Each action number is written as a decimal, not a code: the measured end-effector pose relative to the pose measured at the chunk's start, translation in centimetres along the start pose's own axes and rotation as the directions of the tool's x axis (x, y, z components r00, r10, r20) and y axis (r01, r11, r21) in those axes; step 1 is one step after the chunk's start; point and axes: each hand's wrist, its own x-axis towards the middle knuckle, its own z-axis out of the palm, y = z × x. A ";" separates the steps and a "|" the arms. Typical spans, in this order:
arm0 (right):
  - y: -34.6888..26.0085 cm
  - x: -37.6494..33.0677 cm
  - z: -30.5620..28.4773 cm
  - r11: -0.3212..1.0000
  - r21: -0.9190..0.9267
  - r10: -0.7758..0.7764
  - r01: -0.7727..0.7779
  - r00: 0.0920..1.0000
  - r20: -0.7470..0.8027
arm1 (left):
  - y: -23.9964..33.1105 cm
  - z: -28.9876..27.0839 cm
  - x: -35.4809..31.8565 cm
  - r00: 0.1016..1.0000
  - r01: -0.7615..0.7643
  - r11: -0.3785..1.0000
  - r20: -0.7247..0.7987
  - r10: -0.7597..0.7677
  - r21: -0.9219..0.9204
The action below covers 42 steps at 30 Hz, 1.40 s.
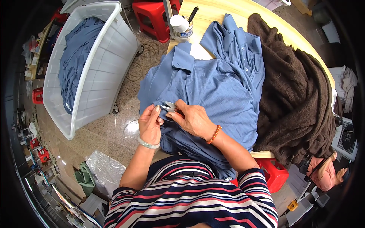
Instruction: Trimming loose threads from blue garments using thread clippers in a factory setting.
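Note:
A blue shirt (216, 87) with a collar lies spread over the table's near edge and hangs down toward my lap. My left hand (151, 121) pinches a bit of its cloth between thumb and fingers. Close beside it, my right hand (192, 118) is closed around small metal thread snips (169, 106), their blades at the pinched cloth. Whether the blades touch a thread is too small to tell. Beyond the shirt, more blue cloth with a collar and buttons (243, 49) lies bunched on the table.
A dark brown fleecy cloth (292, 91) is heaped on the right of the table (292, 26). At the far edge stands a cup (183, 32) with a white lid and a black-handled tool. A wheeled white bin (102, 72) of blue garments and red stools (154, 17) stand nearby.

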 end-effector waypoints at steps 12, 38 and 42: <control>-0.3 1.2 0.1 1.000 0.010 -0.019 0.019 1.000 -0.009 | 0.7 0.5 -0.1 0.999 -0.034 0.993 0.014 0.033 0.117; 7.8 -6.6 -4.1 0.992 -0.113 -0.063 0.049 0.990 -0.127 | -4.2 15.4 12.2 0.403 -0.906 -0.110 0.913 0.064 0.408; 8.8 -7.7 -6.5 0.996 0.084 0.041 -0.031 0.992 -0.122 | -7.2 15.3 15.1 0.524 -0.840 -0.392 0.745 -0.412 0.374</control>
